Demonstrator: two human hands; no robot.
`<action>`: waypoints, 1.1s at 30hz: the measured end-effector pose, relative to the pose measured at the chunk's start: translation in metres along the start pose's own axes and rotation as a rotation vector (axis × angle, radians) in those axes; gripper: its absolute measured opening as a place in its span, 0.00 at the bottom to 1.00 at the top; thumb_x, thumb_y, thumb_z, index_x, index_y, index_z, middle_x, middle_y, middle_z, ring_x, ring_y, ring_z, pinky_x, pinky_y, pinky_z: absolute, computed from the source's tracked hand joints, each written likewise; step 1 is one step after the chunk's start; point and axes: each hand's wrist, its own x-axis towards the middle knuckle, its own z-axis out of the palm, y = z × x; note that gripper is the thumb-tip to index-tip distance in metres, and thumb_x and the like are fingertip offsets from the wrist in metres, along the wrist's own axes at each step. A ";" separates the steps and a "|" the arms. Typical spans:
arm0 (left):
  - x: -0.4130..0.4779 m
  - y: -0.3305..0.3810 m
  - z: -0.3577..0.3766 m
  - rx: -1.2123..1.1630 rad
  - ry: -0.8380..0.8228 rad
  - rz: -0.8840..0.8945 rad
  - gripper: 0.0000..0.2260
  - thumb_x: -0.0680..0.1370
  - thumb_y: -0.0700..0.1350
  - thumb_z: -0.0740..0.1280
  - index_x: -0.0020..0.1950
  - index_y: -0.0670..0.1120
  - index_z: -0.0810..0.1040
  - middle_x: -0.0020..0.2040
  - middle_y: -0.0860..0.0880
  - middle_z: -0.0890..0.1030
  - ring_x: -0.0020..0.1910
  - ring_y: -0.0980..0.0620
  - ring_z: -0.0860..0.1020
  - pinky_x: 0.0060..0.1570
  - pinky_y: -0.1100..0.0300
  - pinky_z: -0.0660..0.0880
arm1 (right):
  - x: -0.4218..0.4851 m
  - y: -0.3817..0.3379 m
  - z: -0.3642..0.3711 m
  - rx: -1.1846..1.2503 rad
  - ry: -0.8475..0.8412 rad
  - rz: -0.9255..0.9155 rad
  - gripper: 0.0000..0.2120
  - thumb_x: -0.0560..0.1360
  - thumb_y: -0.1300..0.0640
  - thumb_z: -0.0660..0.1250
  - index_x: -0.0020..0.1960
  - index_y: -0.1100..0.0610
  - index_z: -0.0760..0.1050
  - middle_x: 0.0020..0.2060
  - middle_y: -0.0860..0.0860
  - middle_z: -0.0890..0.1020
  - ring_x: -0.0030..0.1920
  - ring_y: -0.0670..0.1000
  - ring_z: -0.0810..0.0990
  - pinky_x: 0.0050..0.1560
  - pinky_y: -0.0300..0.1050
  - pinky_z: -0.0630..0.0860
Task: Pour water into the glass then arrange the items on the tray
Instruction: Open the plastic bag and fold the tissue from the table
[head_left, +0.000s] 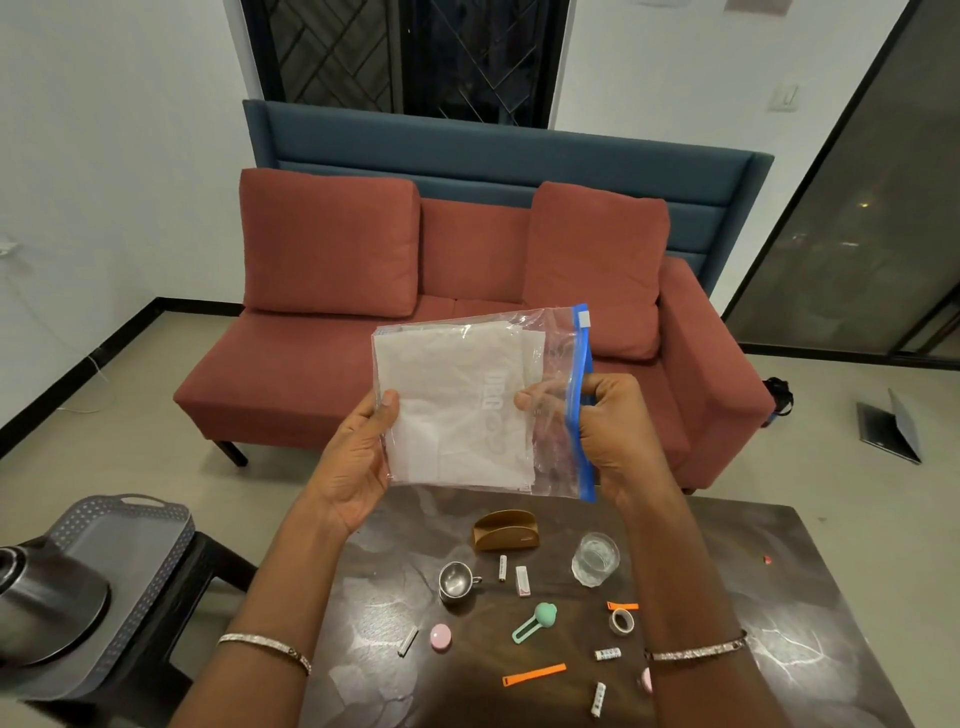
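Zip-lock bag: clear, with a blue seal strip and folded white paper inside. Both hands hold it up above the bench.
Left hand: fingers clamped on the bag's left edge, thumb in front.
Right hand: thumb and fingers pinch the bag beside the blue strip.
Glass: upright on the bench, right of a wooden napkin holder and a steel cup.
Grey tray: on a black stool left of the bench, carrying a steel vessel.
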 end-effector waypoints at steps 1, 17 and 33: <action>0.001 0.000 -0.001 -0.003 0.001 -0.005 0.16 0.80 0.50 0.65 0.67 0.51 0.75 0.67 0.46 0.77 0.65 0.45 0.76 0.54 0.46 0.79 | 0.000 0.000 0.000 0.000 0.001 0.002 0.10 0.64 0.54 0.80 0.43 0.56 0.85 0.47 0.48 0.87 0.46 0.53 0.87 0.43 0.56 0.84; 0.006 -0.014 -0.008 -0.097 -0.018 -0.141 0.21 0.77 0.51 0.70 0.69 0.47 0.74 0.67 0.43 0.77 0.65 0.43 0.76 0.55 0.43 0.77 | 0.005 0.003 -0.001 -0.089 0.007 -0.016 0.13 0.65 0.53 0.80 0.47 0.56 0.84 0.46 0.50 0.87 0.46 0.52 0.87 0.45 0.56 0.84; 0.008 -0.025 -0.013 -0.149 -0.025 -0.214 0.20 0.76 0.48 0.72 0.67 0.49 0.76 0.65 0.43 0.78 0.64 0.41 0.76 0.61 0.35 0.72 | 0.001 -0.001 0.004 -0.337 0.359 -0.313 0.09 0.68 0.48 0.78 0.47 0.47 0.84 0.45 0.45 0.81 0.45 0.46 0.81 0.44 0.45 0.82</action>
